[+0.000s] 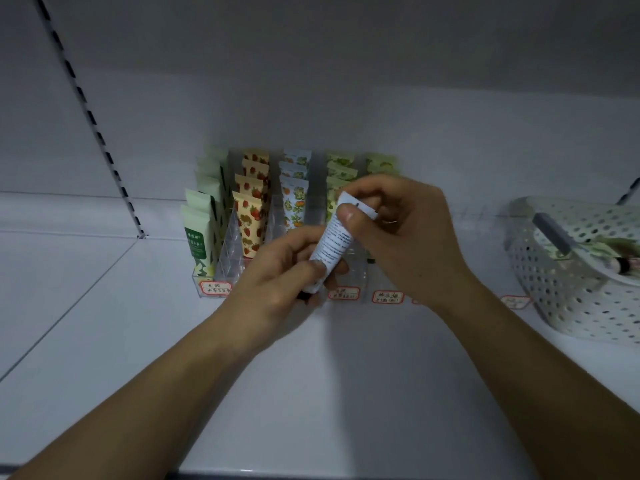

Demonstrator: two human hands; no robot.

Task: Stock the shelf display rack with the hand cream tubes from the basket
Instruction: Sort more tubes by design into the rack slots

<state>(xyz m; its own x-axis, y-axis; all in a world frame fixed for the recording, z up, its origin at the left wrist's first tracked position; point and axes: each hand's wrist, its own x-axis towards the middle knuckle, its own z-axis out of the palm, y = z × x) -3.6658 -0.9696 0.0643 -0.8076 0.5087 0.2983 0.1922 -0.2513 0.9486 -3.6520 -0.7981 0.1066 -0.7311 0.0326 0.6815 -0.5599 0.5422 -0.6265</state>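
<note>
Both hands hold one tube [332,242] in front of the rack [221,258], its printed back toward the camera. The left hand [277,282] has its fingers curled round the cap end, low and to the left; the right hand [398,233] pinches the crimped top, the thumb pressed flat on it. The tube slants between them, above the rack's front labels.

The rack stands on the shelf [346,393] with rows of tubes upright in its lanes: green at the left, then strawberry, then orange-flower, then pale green ones partly hidden behind the hands. The basket [568,292] sits well to the right, with more tubes inside.

The step looks like checking or turning the tube to find its lane. Next it likely needs the printed front turned outward, cap down, and a match to the right row; the front pattern cannot be seen from here.
</note>
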